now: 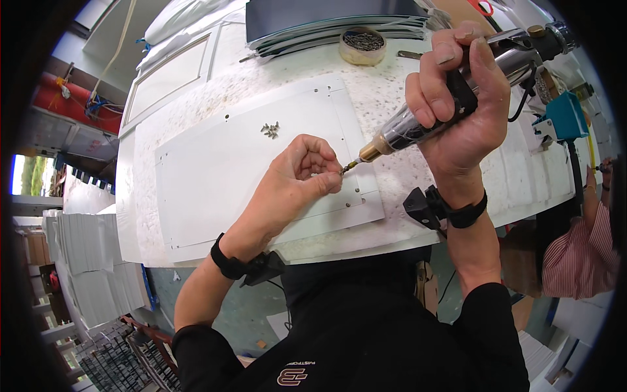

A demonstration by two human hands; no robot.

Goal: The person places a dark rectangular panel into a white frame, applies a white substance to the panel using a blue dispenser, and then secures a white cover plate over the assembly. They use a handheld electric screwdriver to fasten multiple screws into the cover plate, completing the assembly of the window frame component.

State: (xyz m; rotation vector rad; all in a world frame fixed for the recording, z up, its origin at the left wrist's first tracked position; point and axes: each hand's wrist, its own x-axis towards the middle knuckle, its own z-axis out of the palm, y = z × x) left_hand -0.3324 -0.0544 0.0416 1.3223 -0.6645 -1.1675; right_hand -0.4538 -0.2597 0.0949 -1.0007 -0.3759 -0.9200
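Head view: the fingers of the left hand (300,175) are pinched narrow at the tip of a power screwdriver (408,127); whether a screw sits between them is too small to tell. The right hand (470,117) grips the driver's body, which slants up to the right. Beneath the bit lies a white panel (215,157), just inside its right edge. A small screw pile (270,130) rests on it, apart from the left hand; the panel's left part is bare. Around it, the desk (408,186) leaves open room to the right but only a narrow strip at the near edge. Past the far edge stand a screw tub (361,59) and stacked sheets (333,19).
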